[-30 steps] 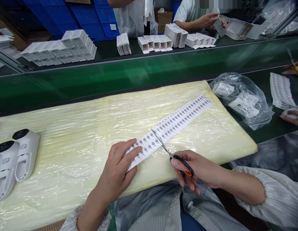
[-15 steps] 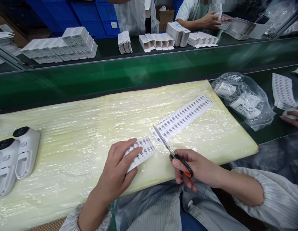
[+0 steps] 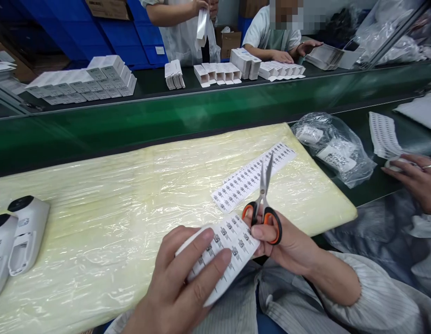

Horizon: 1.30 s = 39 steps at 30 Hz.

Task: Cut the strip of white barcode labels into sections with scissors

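Observation:
In my left hand [image 3: 180, 278] is a cut piece of white label sheet [image 3: 232, 250] printed with small black codes, lifted close to me and gripped between fingers and thumb. My right hand [image 3: 288, 241] holds orange-and-black scissors [image 3: 263, 197], blades parted and pointing away from me. The right fingertips touch the right edge of the piece. Beyond the scissors, a longer label strip [image 3: 246, 181] lies slanted on the yellowish plastic-wrapped pad [image 3: 107, 222]. The scissor blades overlap part of that strip in view.
White devices [image 3: 29, 232] lie at the left. A clear plastic bag [image 3: 335, 148] with handwritten papers sits right of the pad, near another label sheet [image 3: 385, 134] and a neighbour's hand [image 3: 413, 176]. White boxes [image 3: 107, 76] line the far ledge, with two people behind it.
My left hand has lifted the cut label piece toward me and to the right. The scissors have turned upright and their blades have parted. My right fingers now meet the piece.

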### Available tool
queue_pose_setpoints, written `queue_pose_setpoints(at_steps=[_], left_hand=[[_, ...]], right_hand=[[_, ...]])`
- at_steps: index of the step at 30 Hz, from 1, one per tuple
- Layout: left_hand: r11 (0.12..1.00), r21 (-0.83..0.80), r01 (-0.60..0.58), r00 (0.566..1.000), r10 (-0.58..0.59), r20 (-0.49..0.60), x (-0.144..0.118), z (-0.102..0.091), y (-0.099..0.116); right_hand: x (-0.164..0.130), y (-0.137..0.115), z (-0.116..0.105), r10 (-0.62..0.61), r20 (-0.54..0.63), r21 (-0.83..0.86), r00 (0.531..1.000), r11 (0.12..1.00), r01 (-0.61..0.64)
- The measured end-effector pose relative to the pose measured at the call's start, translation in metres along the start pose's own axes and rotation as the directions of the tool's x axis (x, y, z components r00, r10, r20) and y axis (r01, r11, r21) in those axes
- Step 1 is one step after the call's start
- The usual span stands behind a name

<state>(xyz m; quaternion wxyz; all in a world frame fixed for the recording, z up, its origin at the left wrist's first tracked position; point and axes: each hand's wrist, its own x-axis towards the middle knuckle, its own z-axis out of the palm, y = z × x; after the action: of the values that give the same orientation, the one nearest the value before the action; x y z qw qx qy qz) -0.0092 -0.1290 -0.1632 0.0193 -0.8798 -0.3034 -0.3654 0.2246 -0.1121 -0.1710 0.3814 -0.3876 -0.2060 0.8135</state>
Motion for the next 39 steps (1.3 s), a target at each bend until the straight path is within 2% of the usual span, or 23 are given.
queue_pose_setpoints(at_steps=[2, 4, 8, 9, 10, 11, 13, 16, 19, 21, 23, 27, 29, 30, 32, 34, 35, 39], left_hand=[[1.000, -0.013, -0.012, 0.999, 0.013, 0.030, 0.001, 0.004, -0.007], [1.000, -0.016, -0.023, 0.997, 0.024, 0.074, 0.002, 0.007, -0.013], [0.999, 0.022, 0.031, 0.992, -0.034, 0.125, 0.002, 0.013, -0.026], [0.999, 0.033, 0.044, 0.991, -0.047, 0.123, 0.003, 0.014, -0.028], [0.998, 0.042, 0.048, 0.992, -0.052, 0.117, 0.004, 0.015, -0.029], [0.998, 0.047, 0.045, 0.993, -0.050, 0.107, 0.005, 0.016, -0.030], [0.999, 0.042, 0.022, 0.998, -0.024, 0.061, 0.011, 0.016, -0.027], [0.999, 0.024, -0.030, 0.998, 0.031, -0.048, 0.023, 0.013, -0.016], [0.999, 0.018, -0.046, 0.993, 0.048, -0.104, 0.033, 0.013, -0.007], [0.999, 0.011, -0.043, 0.993, 0.044, -0.107, 0.036, 0.014, -0.004], [0.999, 0.014, -0.033, 0.995, 0.035, -0.093, 0.035, 0.015, -0.006], [0.998, 0.065, 0.005, 1.000, -0.006, 0.008, 0.024, 0.017, -0.016], [0.996, 0.080, 0.039, 0.997, -0.044, 0.056, 0.015, 0.013, -0.025], [0.995, 0.078, 0.066, 0.995, -0.072, 0.075, 0.009, 0.010, -0.030], [0.988, 0.081, 0.133, 0.982, -0.142, 0.120, -0.003, 0.002, -0.042], [0.974, 0.121, 0.193, 0.961, -0.212, 0.177, -0.013, -0.004, -0.054], [0.968, 0.146, 0.202, 0.954, -0.229, 0.196, -0.017, -0.006, -0.060], [0.980, 0.147, 0.134, 0.966, -0.162, 0.199, -0.023, 0.000, -0.075]], right_hand=[[-0.001, -0.013, -0.008, -0.105, -0.040, -0.068, 0.994, 0.992, 0.102], [0.000, -0.027, -0.016, -0.244, -0.085, -0.165, 0.966, 0.960, 0.228], [0.004, -0.055, -0.034, -0.528, -0.169, -0.364, 0.832, 0.818, 0.445], [0.005, -0.060, -0.039, -0.559, -0.188, -0.396, 0.808, 0.796, 0.458], [0.005, -0.062, -0.042, -0.562, -0.201, -0.414, 0.802, 0.791, 0.450], [0.005, -0.063, -0.043, -0.540, -0.207, -0.417, 0.816, 0.803, 0.426], [0.004, -0.055, -0.040, -0.428, -0.181, -0.369, 0.885, 0.864, 0.342], [0.003, -0.030, -0.022, -0.189, -0.041, -0.194, 0.981, 0.965, 0.178], [0.006, -0.008, -0.002, -0.028, 0.118, -0.025, 0.993, 0.999, 0.031], [0.010, -0.003, 0.003, -0.031, 0.122, 0.034, 0.992, 0.999, 0.028], [0.014, -0.005, 0.002, -0.094, 0.030, 0.046, 0.995, 0.995, 0.093], [0.014, -0.031, -0.015, -0.223, -0.122, -0.045, 0.967, 0.975, 0.219], [0.012, -0.054, -0.032, -0.344, -0.189, -0.179, 0.920, 0.933, 0.312], [0.011, -0.067, -0.043, -0.424, -0.237, -0.272, 0.874, 0.893, 0.360], [0.012, -0.095, -0.069, -0.587, -0.342, -0.461, 0.734, 0.785, 0.414], [0.018, -0.118, -0.096, -0.675, -0.416, -0.562, 0.609, 0.718, 0.412], [0.022, -0.127, -0.108, -0.699, -0.442, -0.595, 0.562, 0.697, 0.400], [0.047, -0.142, -0.139, -0.763, -0.472, -0.706, 0.442, 0.627, 0.328]])
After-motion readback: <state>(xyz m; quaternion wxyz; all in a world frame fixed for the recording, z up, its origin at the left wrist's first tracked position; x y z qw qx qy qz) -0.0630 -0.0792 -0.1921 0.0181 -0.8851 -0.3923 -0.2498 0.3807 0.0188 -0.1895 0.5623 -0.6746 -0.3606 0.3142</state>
